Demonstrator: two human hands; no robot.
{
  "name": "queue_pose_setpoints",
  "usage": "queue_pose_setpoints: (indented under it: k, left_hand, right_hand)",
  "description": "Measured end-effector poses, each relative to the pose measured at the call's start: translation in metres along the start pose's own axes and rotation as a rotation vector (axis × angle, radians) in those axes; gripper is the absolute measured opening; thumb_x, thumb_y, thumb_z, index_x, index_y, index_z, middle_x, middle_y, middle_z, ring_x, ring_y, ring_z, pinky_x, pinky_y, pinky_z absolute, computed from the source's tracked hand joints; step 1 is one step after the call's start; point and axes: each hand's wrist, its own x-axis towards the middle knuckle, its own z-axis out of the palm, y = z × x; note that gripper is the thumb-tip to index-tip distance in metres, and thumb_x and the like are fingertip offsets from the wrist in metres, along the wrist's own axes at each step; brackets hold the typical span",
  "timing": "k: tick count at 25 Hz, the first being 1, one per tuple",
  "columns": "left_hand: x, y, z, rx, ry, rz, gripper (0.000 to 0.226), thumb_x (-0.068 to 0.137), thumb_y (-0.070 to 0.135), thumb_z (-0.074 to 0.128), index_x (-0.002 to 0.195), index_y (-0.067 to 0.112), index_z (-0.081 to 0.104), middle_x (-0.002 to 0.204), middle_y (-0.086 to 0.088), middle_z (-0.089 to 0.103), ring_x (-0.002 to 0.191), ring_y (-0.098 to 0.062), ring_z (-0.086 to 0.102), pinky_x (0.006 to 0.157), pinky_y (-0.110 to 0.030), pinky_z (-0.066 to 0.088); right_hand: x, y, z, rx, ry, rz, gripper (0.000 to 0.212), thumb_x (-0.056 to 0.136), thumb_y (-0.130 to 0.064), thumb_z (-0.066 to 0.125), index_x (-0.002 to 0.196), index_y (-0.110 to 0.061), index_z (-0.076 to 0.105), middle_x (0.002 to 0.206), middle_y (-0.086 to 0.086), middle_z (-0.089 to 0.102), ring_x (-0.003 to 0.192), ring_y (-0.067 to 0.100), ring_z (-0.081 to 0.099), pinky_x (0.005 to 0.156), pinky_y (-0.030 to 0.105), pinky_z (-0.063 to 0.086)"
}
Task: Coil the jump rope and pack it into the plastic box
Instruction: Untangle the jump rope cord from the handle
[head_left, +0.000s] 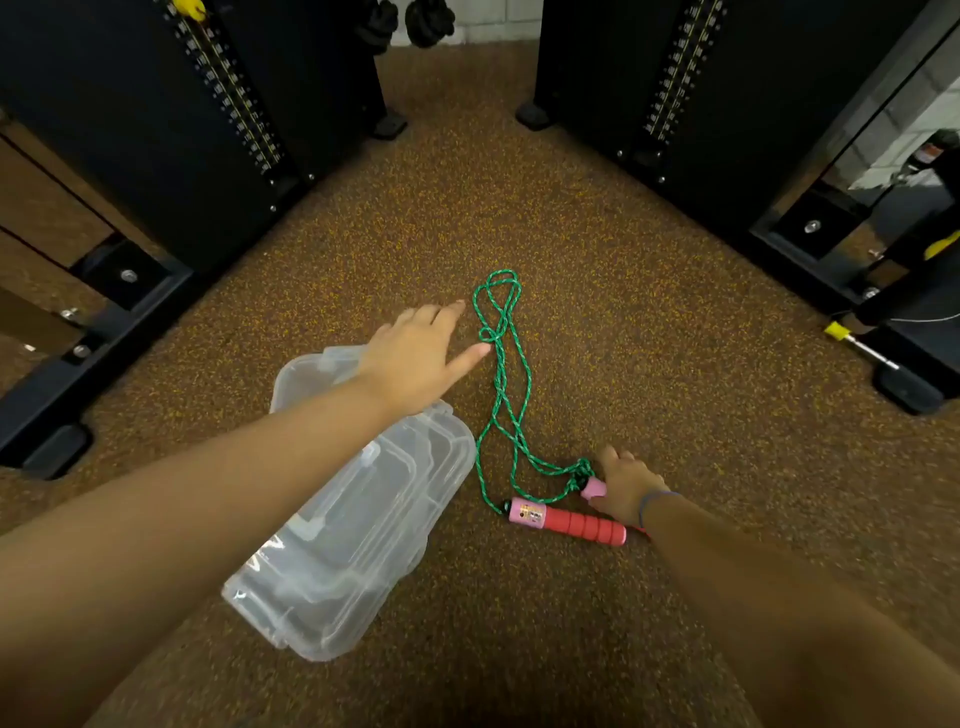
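A green jump rope (506, 374) lies in long loose loops on the speckled brown floor. One red and pink handle (569, 521) rests on the floor in front of me. My right hand (626, 488) is closed over the second pink handle (594, 488) just behind it. My left hand (421, 353) hovers with fingers spread, its thumb tip touching the rope's left side. A clear plastic box (353, 530) with its lid shut lies on the floor under my left forearm.
Black weight-stack machines stand at the left (156, 130) and right (701, 104), their bases reaching onto the floor. A yellow-tipped pin (852, 340) sticks out at the right. Open brown floor (467, 182) stretches between the machines.
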Motion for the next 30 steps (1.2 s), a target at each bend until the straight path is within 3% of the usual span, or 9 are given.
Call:
queue_pose_setpoints:
  k: [5,11,15,18,21,23,24,27,30]
  left_hand:
    - [-0.031,0.010,0.017,-0.193,0.035,0.039,0.066,0.092,0.055,0.037,0.145,0.016,0.031,0.143,-0.010,0.045,0.131,-0.028,0.039,0.106,-0.042,0.035]
    - [-0.078,0.020,0.022,-0.414,-0.028,0.132,0.065,0.090,0.054,0.035,0.143,0.018,0.035,0.141,-0.003,0.047,0.131,-0.014,0.039,0.105,-0.020,0.025]
    - [-0.089,0.026,0.017,-0.450,-0.074,0.183,0.067,0.088,0.058,0.033,0.144,0.021,0.033,0.141,-0.002,0.046,0.132,-0.013,0.039,0.110,-0.028,0.029]
    - [-0.082,0.038,0.007,-0.565,-0.099,0.183,0.057,0.093,0.046,0.043,0.143,0.019,0.035,0.138,-0.004,0.050,0.124,-0.014,0.047,0.106,-0.029,0.035]
    - [-0.077,0.062,-0.011,-0.794,-0.162,0.174,0.049,0.095,0.036,0.048,0.140,0.020,0.038,0.133,-0.002,0.053,0.113,-0.010,0.053,0.103,-0.031,0.040]
    - [-0.074,0.076,-0.022,-0.877,-0.176,0.183,0.047,0.095,0.029,0.050,0.139,0.019,0.039,0.132,-0.002,0.053,0.109,-0.006,0.053,0.102,-0.023,0.039]
    - [-0.073,0.082,-0.026,-0.905,-0.179,0.190,0.046,0.095,0.025,0.051,0.139,0.019,0.039,0.133,-0.003,0.052,0.108,-0.005,0.052,0.098,-0.015,0.039]
    - [-0.072,0.096,-0.044,-0.928,-0.198,0.224,0.053,0.092,0.011,0.056,0.140,0.017,0.037,0.139,-0.004,0.047,0.116,-0.005,0.046,0.085,0.000,0.034]
    - [-0.071,0.111,-0.060,-1.059,-0.284,0.220,0.056,0.089,0.004,0.053,0.141,0.015,0.034,0.142,-0.008,0.042,0.127,-0.011,0.038,0.095,-0.007,0.032]
  right_hand:
    - [0.008,-0.001,0.017,-0.044,0.042,0.045,0.050,0.089,-0.025,0.055,0.132,-0.009,0.036,0.131,0.016,0.044,0.125,0.036,0.043,0.097,0.048,0.039]
    - [0.013,0.000,0.026,-0.094,0.033,0.106,0.047,0.092,-0.025,0.050,0.132,-0.004,0.038,0.135,0.016,0.041,0.126,0.035,0.043,0.101,0.047,0.038]
    - [-0.002,-0.008,-0.004,-0.061,0.027,0.001,0.056,0.091,-0.027,0.055,0.132,0.004,0.035,0.134,0.021,0.040,0.122,0.038,0.046,0.100,0.040,0.042]
    - [-0.023,-0.016,-0.051,0.012,0.006,-0.067,0.051,0.092,-0.033,0.055,0.128,0.001,0.046,0.130,0.019,0.050,0.118,0.031,0.050,0.090,0.031,0.042]
    - [-0.048,-0.024,-0.099,0.014,-0.069,-0.081,0.028,0.089,-0.030,0.058,0.105,-0.007,0.061,0.105,0.013,0.067,0.100,0.026,0.060,0.073,0.027,0.044]
    - [-0.067,-0.031,-0.126,0.007,-0.126,-0.128,0.009,0.085,-0.015,0.057,0.078,-0.011,0.059,0.068,0.002,0.069,0.077,0.023,0.061,0.063,0.025,0.043]
    - [-0.079,-0.036,-0.138,-0.011,-0.135,-0.151,0.007,0.081,-0.009,0.057,0.075,-0.011,0.056,0.058,-0.003,0.064,0.070,0.020,0.059,0.060,0.025,0.042]
    - [-0.128,-0.054,-0.171,-0.151,-0.099,-0.267,0.017,0.075,-0.005,0.062,0.087,-0.013,0.054,0.068,-0.002,0.056,0.067,0.016,0.052,0.057,0.026,0.040]
    - [-0.175,-0.067,-0.197,-0.327,0.034,-0.413,0.022,0.076,-0.016,0.067,0.096,-0.018,0.057,0.082,-0.002,0.057,0.078,0.018,0.053,0.061,0.026,0.038]
